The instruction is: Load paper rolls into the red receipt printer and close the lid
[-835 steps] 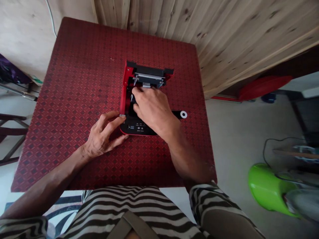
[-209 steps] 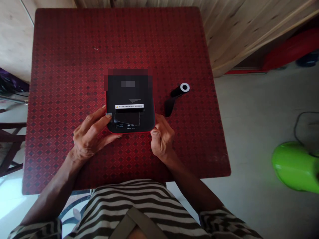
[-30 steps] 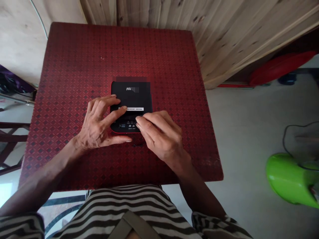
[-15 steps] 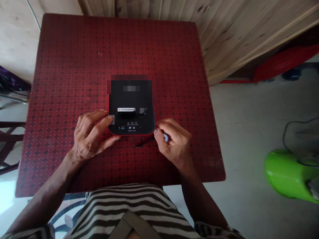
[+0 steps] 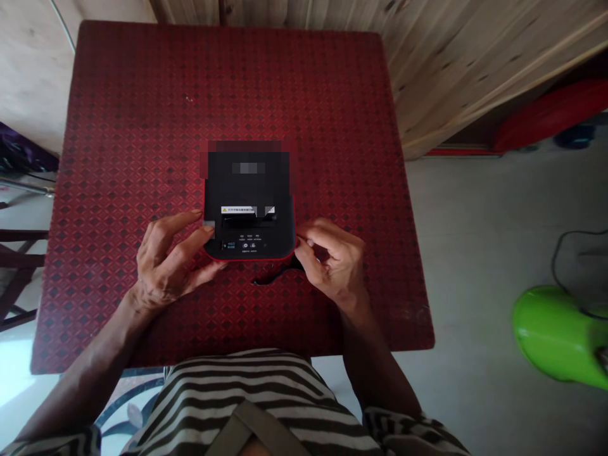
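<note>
A black device [image 5: 249, 190] with a red lower edge lies flat on the red patterned table [image 5: 142, 126]; part of its top is pixelated. On it are a white label strip, a dark slot and small buttons. My left hand [image 5: 166, 256] rests at its lower left corner, fingers apart, one fingertip on the corner and the thumb by the front edge. At the lower right corner, my right hand [image 5: 332, 259] has thumb and index finger pinched together; what is between them is too small to name. A short black strap or cord [image 5: 275, 276] runs out from beside the right thumb.
Wooden plank panelling [image 5: 456, 57] borders the table at the back and right. A green plastic object [image 5: 555, 335] stands on the floor at the right, with a dark cable near it. Dark wooden furniture [image 5: 19, 259] is at the left.
The view has shifted slightly. The round pale item seen inside my right hand's curl is now hidden, and more of the black strap shows. My left hand keeps its place by the device.
</note>
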Available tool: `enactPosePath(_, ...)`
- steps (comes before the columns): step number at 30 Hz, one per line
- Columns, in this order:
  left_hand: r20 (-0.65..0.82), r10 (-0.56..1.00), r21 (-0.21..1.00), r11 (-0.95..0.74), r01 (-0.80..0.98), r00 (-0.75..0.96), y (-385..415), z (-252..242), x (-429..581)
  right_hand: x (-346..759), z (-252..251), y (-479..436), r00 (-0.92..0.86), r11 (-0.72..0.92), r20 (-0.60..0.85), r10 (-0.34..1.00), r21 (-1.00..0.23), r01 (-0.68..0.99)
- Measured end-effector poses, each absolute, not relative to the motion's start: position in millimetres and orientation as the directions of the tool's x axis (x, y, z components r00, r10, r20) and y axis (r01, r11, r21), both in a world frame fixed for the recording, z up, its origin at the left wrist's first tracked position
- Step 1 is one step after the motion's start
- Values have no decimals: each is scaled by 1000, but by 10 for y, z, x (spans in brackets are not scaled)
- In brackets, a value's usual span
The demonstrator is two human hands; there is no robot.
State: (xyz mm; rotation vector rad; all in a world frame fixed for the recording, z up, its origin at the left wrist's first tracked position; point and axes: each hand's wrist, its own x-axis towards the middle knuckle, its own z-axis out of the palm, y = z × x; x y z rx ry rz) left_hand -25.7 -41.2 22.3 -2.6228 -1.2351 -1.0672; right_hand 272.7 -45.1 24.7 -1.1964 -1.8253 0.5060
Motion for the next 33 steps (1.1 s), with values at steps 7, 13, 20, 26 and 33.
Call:
enactPosePath(7, 599, 647, 213, -696, 686, 471, -392, 389, -256, 2727, 274, -443, -174, 462, 442, 880, -711, 529)
enactPosePath(13, 607, 660, 252, -688, 681, 442, -385, 337, -237, 2727, 273, -451, -186, 453, 425, 886, -708, 541)
enactPosePath(20, 635, 656, 310, -700, 644, 407, -371, 242, -170, 2792, 509, -381, -142, 479, 513, 847, -619, 623)
enactPosePath(26, 607, 685, 357, -688, 632, 402, -385, 150, -155, 2435, 842, 2, -445, 592, 420, 791, -344, 729)
enactPosePath(33, 601, 687, 359, -688, 630, 408, -424, 66, -145, 1923, 737, 408, -551, 547, 52, 833, -230, 805)
